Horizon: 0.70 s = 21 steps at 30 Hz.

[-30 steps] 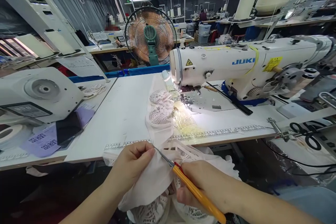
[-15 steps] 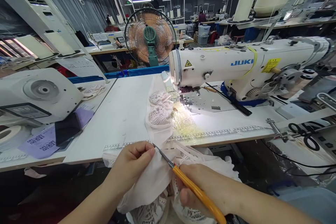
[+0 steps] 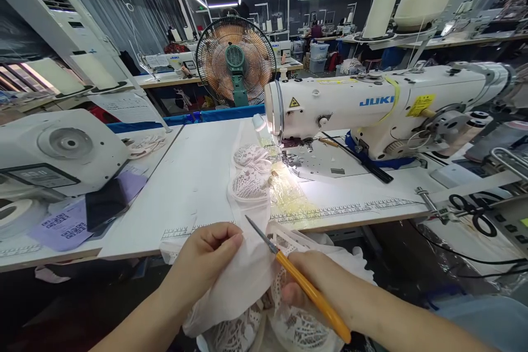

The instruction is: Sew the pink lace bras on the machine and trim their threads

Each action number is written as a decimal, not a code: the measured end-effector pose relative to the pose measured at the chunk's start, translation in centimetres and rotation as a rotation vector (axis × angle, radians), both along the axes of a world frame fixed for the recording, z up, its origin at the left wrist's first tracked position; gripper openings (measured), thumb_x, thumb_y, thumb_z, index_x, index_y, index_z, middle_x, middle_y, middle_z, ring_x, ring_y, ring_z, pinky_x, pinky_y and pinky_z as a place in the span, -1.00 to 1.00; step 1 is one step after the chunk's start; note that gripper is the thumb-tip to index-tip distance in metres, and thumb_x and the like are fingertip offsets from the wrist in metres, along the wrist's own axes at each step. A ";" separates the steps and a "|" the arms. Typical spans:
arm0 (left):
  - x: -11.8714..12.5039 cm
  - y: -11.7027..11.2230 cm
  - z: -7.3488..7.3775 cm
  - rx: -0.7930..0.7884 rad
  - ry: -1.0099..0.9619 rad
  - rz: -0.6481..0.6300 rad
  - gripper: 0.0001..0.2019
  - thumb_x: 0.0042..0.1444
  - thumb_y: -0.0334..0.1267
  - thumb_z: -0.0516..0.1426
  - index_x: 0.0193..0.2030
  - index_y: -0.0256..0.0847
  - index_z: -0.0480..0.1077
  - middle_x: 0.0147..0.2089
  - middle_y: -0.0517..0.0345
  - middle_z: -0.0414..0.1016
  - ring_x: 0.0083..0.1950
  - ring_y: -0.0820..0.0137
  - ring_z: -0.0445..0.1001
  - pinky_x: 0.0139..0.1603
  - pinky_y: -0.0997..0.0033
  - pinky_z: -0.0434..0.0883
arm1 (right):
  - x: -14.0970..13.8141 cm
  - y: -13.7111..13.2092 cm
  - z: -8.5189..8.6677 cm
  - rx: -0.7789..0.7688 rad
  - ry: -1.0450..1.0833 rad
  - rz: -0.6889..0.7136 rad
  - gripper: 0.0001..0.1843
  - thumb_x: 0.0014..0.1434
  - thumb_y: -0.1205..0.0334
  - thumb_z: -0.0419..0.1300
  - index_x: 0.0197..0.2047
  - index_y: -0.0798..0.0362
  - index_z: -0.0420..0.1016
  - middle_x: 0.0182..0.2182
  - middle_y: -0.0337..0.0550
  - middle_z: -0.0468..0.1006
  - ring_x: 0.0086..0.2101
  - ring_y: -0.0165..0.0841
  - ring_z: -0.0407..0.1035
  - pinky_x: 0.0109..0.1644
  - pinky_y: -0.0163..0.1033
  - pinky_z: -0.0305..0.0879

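My left hand (image 3: 212, 250) pinches the edge of a thin white fabric panel between thumb and fingers. This panel belongs to white lace garment pieces (image 3: 303, 327), which look like bras and hang over the table's front edge towards my lap. My right hand (image 3: 315, 280) is closed around orange-handled scissors (image 3: 305, 286), seen nearly edge-on. Their dark pointed blades face up and left, the tip just right of my left fingertips and apart from them. A white lace bra piece (image 3: 249, 181) lies on the table beyond my hands, its lower band running towards them.
A JUKI sewing machine (image 3: 330, 104) stands at the right with its lamp lit. Tape rulers (image 3: 350, 210) line the table's front edge. Tweezer-like black tool (image 3: 371, 168) lies by the machine base. At left are another machine head (image 3: 61, 146) and a phone (image 3: 106, 202). A fan (image 3: 236, 60) stands behind.
The scissors' tip has moved up and slightly right, away from my left fingertips and off the fabric edge. My left hand still pinches the fabric in the same place.
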<state>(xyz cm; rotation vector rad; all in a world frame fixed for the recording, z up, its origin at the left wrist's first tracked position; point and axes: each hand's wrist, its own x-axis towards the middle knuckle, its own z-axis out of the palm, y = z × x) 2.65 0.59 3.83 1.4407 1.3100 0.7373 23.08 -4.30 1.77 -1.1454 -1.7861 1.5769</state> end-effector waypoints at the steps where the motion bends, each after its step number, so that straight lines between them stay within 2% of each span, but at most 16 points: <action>1: 0.0 -0.1 0.1 0.021 0.021 -0.016 -0.77 -0.10 -0.13 0.18 -0.56 -0.27 0.44 -0.57 0.20 0.34 -0.52 0.49 0.22 -0.54 0.57 0.20 | 0.3 0.1 0.3 0.047 -0.052 -0.054 -0.55 0.00 -0.15 0.18 -0.51 0.04 0.13 -0.56 -0.34 0.11 -0.53 -0.48 -0.03 -0.52 -0.35 -0.06; 4: 0.3 -0.8 0.4 0.099 0.053 -0.056 -0.81 -0.06 -0.15 0.17 -0.39 -0.23 0.46 -0.55 0.23 0.37 -0.49 0.46 0.29 -0.49 0.54 0.26 | 1.0 0.5 1.1 0.138 -0.137 -0.233 -0.50 -0.18 -0.08 0.34 -0.52 0.03 0.12 -0.55 -0.34 0.16 -0.51 -0.47 0.01 -0.49 -0.34 -0.04; 6: 0.7 -1.4 0.5 0.151 0.035 -0.086 -0.78 0.00 -0.15 0.15 -0.21 -0.17 0.39 -0.58 0.29 0.36 -0.52 0.47 0.29 -0.51 0.55 0.26 | 0.8 0.7 1.5 0.130 -0.089 -0.306 -0.56 -0.14 -0.03 0.31 -0.50 0.03 0.14 -0.56 -0.36 0.16 -0.54 -0.48 0.01 -0.50 -0.35 -0.01; 9: 1.4 -2.1 0.5 0.172 -0.006 -0.184 -0.79 0.10 -0.14 0.10 -0.15 -0.12 0.27 -0.52 0.28 0.44 -0.50 0.45 0.37 -0.50 0.54 0.30 | -0.2 1.1 1.6 0.119 0.026 -0.312 -0.74 -0.03 0.14 0.23 -0.47 0.04 0.19 -0.57 -0.38 0.17 -0.56 -0.51 0.03 -0.52 -0.38 0.03; 12: 1.7 -2.4 0.6 0.183 0.020 -0.323 -0.87 0.18 -0.15 0.02 -0.18 -0.11 0.22 -0.42 0.21 0.50 -0.40 0.39 0.46 -0.43 0.50 0.37 | -1.0 1.4 1.7 0.179 -0.004 -0.278 -0.79 -0.11 0.33 0.20 -0.53 0.04 0.16 -0.60 -0.40 0.15 -0.57 -0.52 0.02 -0.54 -0.41 -0.01; 14: 1.3 -2.4 0.5 0.289 0.135 -0.434 -0.89 0.22 -0.20 -0.04 -0.16 -0.10 0.22 -0.37 0.20 0.49 -0.36 0.39 0.47 -0.37 0.48 0.38 | -0.6 1.4 2.0 0.284 -0.057 -0.246 -0.75 -0.15 0.37 0.16 -0.58 0.03 0.08 -0.62 -0.40 0.12 -0.58 -0.52 -0.01 -0.56 -0.41 -0.05; 16: 0.3 -2.0 0.1 0.463 0.330 -0.480 -0.88 0.22 -0.26 -0.06 -0.15 -0.10 0.25 -0.34 0.19 0.48 -0.32 0.38 0.46 -0.32 0.44 0.36 | 0.5 1.2 2.3 0.444 -0.118 -0.259 -0.74 -0.14 0.38 0.13 -0.58 0.02 0.03 -0.63 -0.39 0.11 -0.59 -0.51 -0.03 -0.56 -0.39 -0.08; 19: -1.6 -1.0 -0.6 0.676 0.582 -0.440 -0.82 0.21 -0.27 -0.08 -0.19 -0.11 0.33 -0.32 0.16 0.49 -0.29 0.32 0.45 -0.29 0.37 0.31 | 3.1 0.8 2.3 0.609 -0.215 -0.341 -0.81 -0.07 0.37 0.06 -0.55 0.00 0.05 -0.63 -0.36 0.15 -0.60 -0.48 0.01 -0.55 -0.36 -0.05; 21: -2.6 -0.4 -0.8 0.695 0.666 -0.415 -0.79 0.22 -0.24 -0.08 -0.25 -0.13 0.36 -0.35 0.16 0.49 -0.29 0.30 0.44 -0.29 0.37 0.29 | 4.8 0.7 1.9 0.628 -0.289 -0.393 -0.85 -0.04 0.37 0.04 -0.52 0.00 0.10 -0.63 -0.35 0.16 -0.60 -0.46 0.04 -0.55 -0.34 -0.04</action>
